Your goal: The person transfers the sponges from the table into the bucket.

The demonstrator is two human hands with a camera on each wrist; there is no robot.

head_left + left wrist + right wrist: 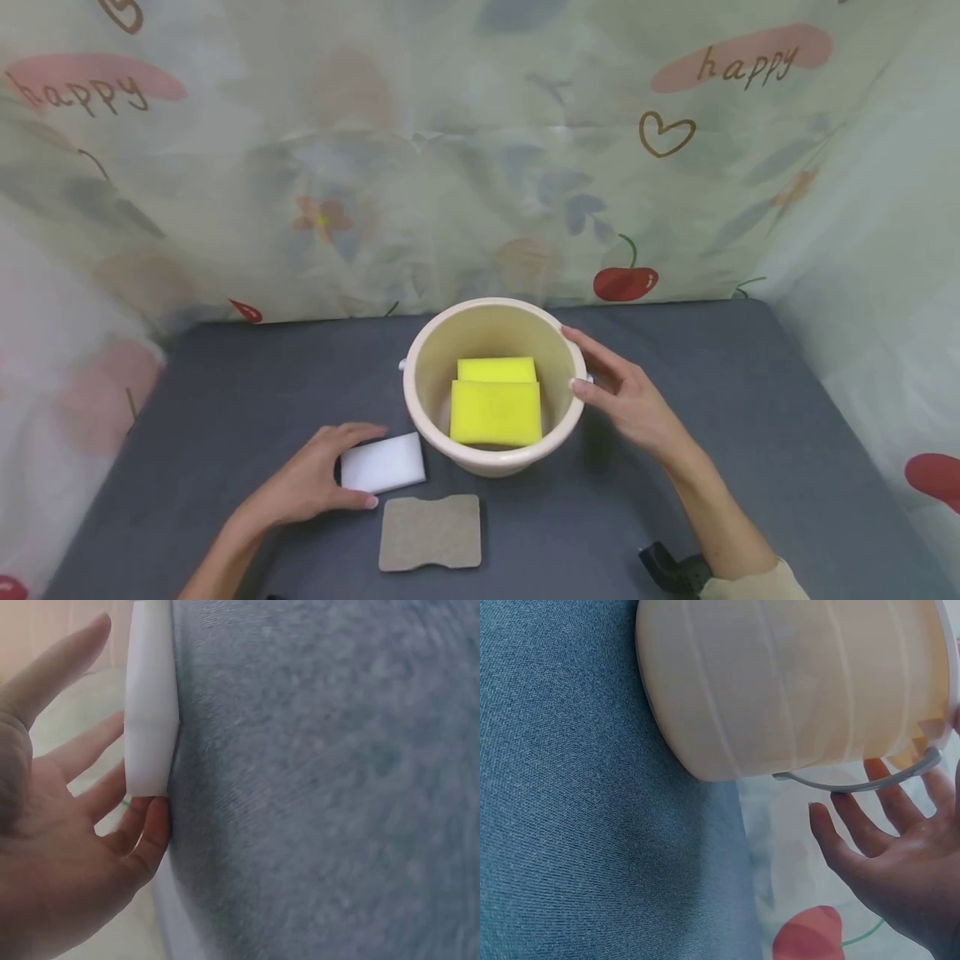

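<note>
A cream bucket (491,461) stands on the table with two yellow sponges (496,412) inside, one partly behind the other. My right hand (628,404) is at its right side, thumb and index fingertips touching the rim. In the right wrist view, the other fingers extend loosely beside the grey bail handle (855,787). Left of the bucket lies a white sponge block (383,463). My left hand (315,479) spreads around its left end, the thumb apart from the block in the left wrist view, with fingertips (156,817) by its edge.
A flat grey-brown pad (430,533) with notched long sides lies in front of the bucket. The dark grey cloth-covered table (750,433) meets a printed curtain (420,208) behind. A black strap piece (675,571) is by the right wrist.
</note>
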